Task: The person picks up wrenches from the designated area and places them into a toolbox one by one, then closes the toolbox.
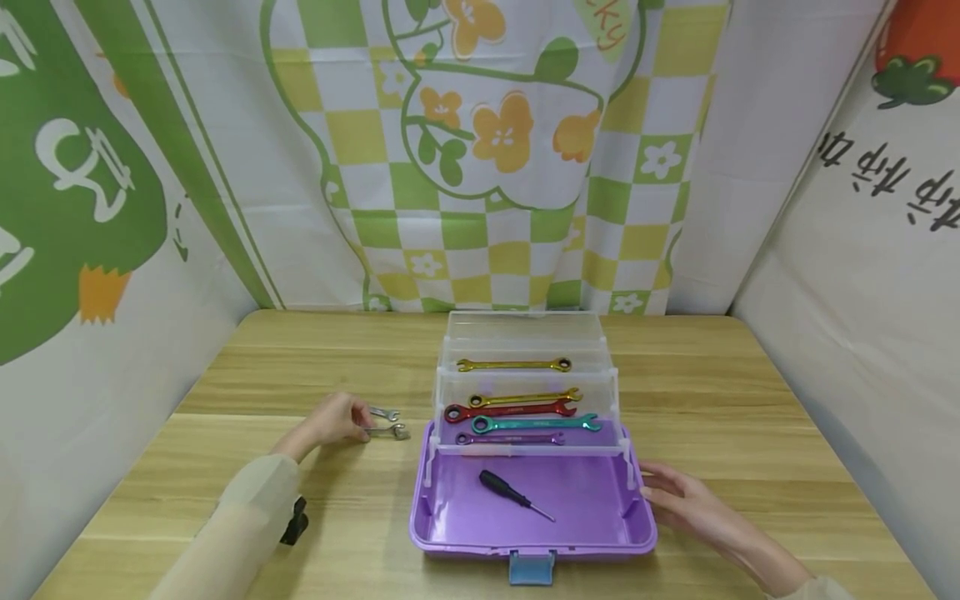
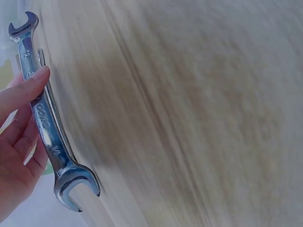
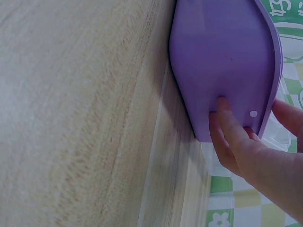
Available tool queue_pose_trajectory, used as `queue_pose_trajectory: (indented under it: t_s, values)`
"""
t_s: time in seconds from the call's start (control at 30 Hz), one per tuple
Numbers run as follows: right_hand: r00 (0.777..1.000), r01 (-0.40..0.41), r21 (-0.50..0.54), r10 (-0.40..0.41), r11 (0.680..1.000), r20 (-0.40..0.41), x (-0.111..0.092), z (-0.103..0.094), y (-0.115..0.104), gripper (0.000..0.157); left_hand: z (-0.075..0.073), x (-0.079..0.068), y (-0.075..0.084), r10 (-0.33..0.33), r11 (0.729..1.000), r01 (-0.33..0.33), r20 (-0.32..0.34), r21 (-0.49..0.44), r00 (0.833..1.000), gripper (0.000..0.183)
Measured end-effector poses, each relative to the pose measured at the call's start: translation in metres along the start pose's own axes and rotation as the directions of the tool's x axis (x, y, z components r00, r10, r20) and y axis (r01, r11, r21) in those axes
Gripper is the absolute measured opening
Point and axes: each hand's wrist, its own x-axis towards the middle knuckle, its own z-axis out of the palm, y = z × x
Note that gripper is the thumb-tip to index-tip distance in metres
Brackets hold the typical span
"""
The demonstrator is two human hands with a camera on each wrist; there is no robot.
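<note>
My left hand [image 1: 339, 418] pinches a silver open-end wrench [image 2: 47, 125] between thumb and fingers, left of the purple toolbox [image 1: 457, 546]. Close behind that wrench in the left wrist view shows the thin edge of a second one; the head view shows this other silver wrench [image 1: 385, 413] just beyond the held one. At the toolbox's right side is my right hand [image 1: 693, 504]. Its fingers [image 3: 225, 113] lie against the outer wall, with the thumb at the rim. The toolbox stands open, a black-handled screwdriver [image 1: 504, 487] lying in its bottom.
Clear trays [image 1: 525, 382] rise in tiers at the back of the toolbox. They hold gold wrenches [image 1: 513, 364], a red wrench [image 1: 510, 410], a teal wrench [image 1: 536, 424] and a purple wrench [image 1: 510, 438]. A blue latch [image 1: 531, 568] hangs at the front. Printed curtains [image 1: 510, 250] border the wooden table [image 1: 712, 375].
</note>
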Motion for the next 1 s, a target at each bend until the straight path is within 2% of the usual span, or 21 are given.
queue_pose_trajectory:
  t_s: [0.23,0.47,0.7,1.0]
  values:
    - [1.000,0.006,0.015,-0.006,1.000,0.010,0.000,0.000,0.001,0.063,-0.004,0.000,0.005,0.012,0.997,-0.013,-0.009,-0.071,1.000,0.015]
    - [1.000,0.000,0.015,0.000,1.000,0.008,0.000,0.000,0.000,0.063,-0.013,-0.002,0.012,0.013,0.997,-0.015,-0.033,-0.073,0.999,0.012]
    - [1.000,-0.011,0.008,0.011,1.000,-0.010,0.000,0.000,-0.001,0.063,-0.025,-0.004,0.023,0.010,0.992,-0.015,-0.043,-0.126,0.999,0.009]
    - [1.000,-0.021,0.005,0.021,1.000,-0.021,0.000,0.001,-0.001,0.064,-0.037,-0.002,0.037,-0.004,0.989,-0.010,-0.095,-0.149,0.995,0.009]
